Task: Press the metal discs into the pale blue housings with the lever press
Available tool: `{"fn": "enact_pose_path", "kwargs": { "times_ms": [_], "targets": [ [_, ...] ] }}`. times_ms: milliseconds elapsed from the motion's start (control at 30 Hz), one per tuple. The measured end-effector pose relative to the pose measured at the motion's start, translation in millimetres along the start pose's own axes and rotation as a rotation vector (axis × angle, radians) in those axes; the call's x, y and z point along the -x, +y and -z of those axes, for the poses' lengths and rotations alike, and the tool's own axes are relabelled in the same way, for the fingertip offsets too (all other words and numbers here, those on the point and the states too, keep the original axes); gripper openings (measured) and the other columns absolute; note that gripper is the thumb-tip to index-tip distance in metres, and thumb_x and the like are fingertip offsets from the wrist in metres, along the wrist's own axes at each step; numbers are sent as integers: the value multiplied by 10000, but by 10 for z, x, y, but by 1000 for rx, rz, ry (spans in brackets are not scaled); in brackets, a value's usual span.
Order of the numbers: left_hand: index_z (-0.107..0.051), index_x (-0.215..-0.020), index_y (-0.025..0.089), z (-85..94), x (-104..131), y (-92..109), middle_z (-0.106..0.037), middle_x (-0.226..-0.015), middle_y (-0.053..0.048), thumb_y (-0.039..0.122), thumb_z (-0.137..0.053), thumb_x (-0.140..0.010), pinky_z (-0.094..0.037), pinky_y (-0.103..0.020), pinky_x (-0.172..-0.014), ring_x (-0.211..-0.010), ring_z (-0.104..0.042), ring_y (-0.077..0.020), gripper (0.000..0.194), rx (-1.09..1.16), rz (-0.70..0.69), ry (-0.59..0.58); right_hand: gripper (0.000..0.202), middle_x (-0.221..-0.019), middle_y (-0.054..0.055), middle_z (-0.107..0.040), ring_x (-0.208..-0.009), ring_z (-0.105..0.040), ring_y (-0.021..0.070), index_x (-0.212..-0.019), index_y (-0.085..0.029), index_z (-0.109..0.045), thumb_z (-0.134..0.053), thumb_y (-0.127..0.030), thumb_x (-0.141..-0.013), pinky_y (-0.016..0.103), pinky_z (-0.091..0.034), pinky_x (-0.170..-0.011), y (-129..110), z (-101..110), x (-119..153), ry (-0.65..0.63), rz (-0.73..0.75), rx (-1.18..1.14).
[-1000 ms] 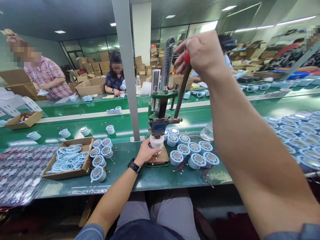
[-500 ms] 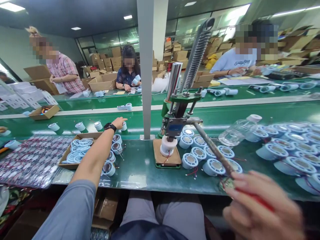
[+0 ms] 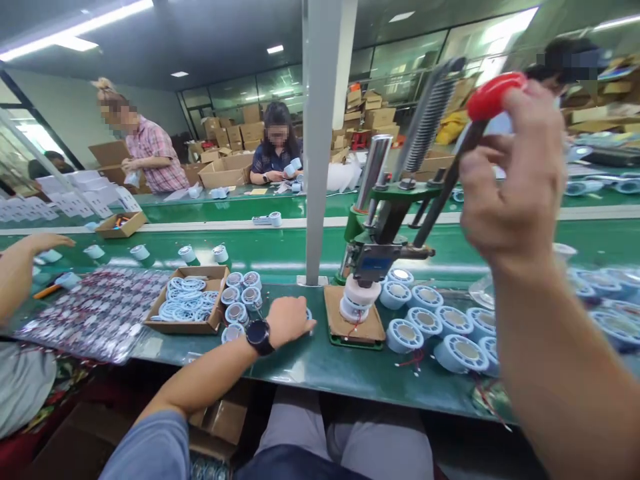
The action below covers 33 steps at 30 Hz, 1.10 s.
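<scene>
My right hand (image 3: 520, 173) is wrapped around the red handle (image 3: 493, 97) of a hand press (image 3: 383, 257), its lever raised high. Under the white press head (image 3: 363, 292) sits a light-blue round housing (image 3: 354, 309) with red wires, on the brown base board (image 3: 335, 317); I cannot tell whether head and housing touch. Left of the press, my left hand (image 3: 287, 321), with a dark watch, is closed around another light-blue housing (image 3: 309, 315), mostly hidden by the fingers. Several housings with round metal centres (image 3: 235, 312) stand left of that hand, more (image 3: 425, 320) right of the press.
A cardboard box (image 3: 220, 313) of light-blue rings stands at left, beside a sheet of wired discs (image 3: 100, 307). A grey post (image 3: 316, 167) rises behind the bench. More housings (image 3: 140, 252) line the green belt. A co-worker's arm (image 3: 20, 267) reaches in at far left; people work opposite.
My right hand has swung the lever from low up to high, and the press head has risen. My left hand has come from the belt toward the press with a housing.
</scene>
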<state>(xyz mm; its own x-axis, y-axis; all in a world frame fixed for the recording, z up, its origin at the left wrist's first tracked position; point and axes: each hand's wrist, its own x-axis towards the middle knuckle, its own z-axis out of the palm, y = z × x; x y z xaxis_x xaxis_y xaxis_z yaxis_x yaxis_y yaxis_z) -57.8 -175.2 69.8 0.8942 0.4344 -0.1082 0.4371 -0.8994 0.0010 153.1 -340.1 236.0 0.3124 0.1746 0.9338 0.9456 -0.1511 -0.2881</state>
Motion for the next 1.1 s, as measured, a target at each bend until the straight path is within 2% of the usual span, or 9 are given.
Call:
{"fn": "enact_pose_path", "kwargs": {
  "times_ms": [133, 267, 367, 433, 700, 800, 900, 1000, 1100],
  "targets": [
    [-630, -1090, 169, -45, 133, -171, -716, -918, -129, 538, -447, -962, -505, -321, -738, -854, -702, -270, 431, 90, -2, 203, 556, -1364, 154, -477, -1261, -518, 259, -1454, -163, -388, -522, -298, -932, 476, -463, -1014, -206, -217, 1404, 198, -123, -220],
    [-649, -940, 155, 160, 239, -1109, -691, -901, -128, 215, -377, -970, -480, -341, -830, -895, -667, -243, 280, 137, 237, 408, 859, -1433, 208, -397, -1282, -496, 317, -1514, -142, -247, -661, -426, -817, 473, -490, -996, -273, -642, 2486, -57, -486, -194],
    [-602, -710, 176, 235, 329, -1834, -625, -703, -84, 180, -480, -883, -473, -352, -850, -841, -655, -240, 212, 158, 306, 387, 920, -1412, 204, -439, -1245, -536, 302, -1526, -123, -207, -648, -466, -795, 443, -480, -1022, -220, -824, 2690, -113, -676, -192],
    [-519, -579, 207, 187, 357, -2123, -546, -576, -33, 220, -568, -816, -474, -341, -829, -786, -648, -233, 242, 203, 299, 351, 899, -1341, 187, -511, -1193, -577, 277, -1520, -122, -220, -640, -453, -796, 420, -479, -1023, -186, -860, 2657, -80, -714, -213],
    [-353, -435, 262, -73, 140, -2431, -365, -389, 2, 235, -554, -659, -417, -333, -697, -621, -618, -259, 302, 344, 224, 378, 734, -1370, 202, -489, -1250, -537, 252, -1485, -108, -263, -542, -457, -903, 408, -471, -1049, -119, -1025, 2696, -20, -607, -101],
    [-419, -516, 243, 61, 169, -2315, -432, -451, -11, 244, -532, -689, -404, -319, -675, -631, -620, -254, 208, 347, 252, 505, 659, -1393, 223, -438, -1300, -484, 257, -1458, -95, -287, -491, -452, -942, 425, -452, -1068, -99, -1056, 2678, 25, -557, -65],
    [-530, -701, 230, 115, 387, -1822, -577, -625, -31, 287, -532, -773, -426, -328, -665, -661, -609, -244, 92, 302, 260, 637, 542, -1353, 205, -445, -1290, -471, 248, -1409, -116, -364, -483, -398, -961, 423, -449, -1063, -249, -882, 2640, 29, -504, -54],
    [-611, -907, 229, -135, 690, -1128, -675, -839, -40, 281, -509, -847, -495, -338, -706, -747, -636, -223, 129, 396, -29, 467, 366, -1262, 146, -497, -1204, -519, 224, -1273, -167, -509, -536, -326, -945, 382, -491, -989, -535, -424, 2683, -62, -437, -80],
    [-612, -884, 224, -566, 900, -604, -684, -1005, -67, 160, -469, -841, -537, -357, -847, -950, -648, -222, 163, 485, -256, 328, 320, -1192, 130, -537, -1137, -543, 246, -1188, -184, -568, -623, -297, -894, 389, -518, -891, -589, 237, 2764, -113, -351, 35]
  ]
}}
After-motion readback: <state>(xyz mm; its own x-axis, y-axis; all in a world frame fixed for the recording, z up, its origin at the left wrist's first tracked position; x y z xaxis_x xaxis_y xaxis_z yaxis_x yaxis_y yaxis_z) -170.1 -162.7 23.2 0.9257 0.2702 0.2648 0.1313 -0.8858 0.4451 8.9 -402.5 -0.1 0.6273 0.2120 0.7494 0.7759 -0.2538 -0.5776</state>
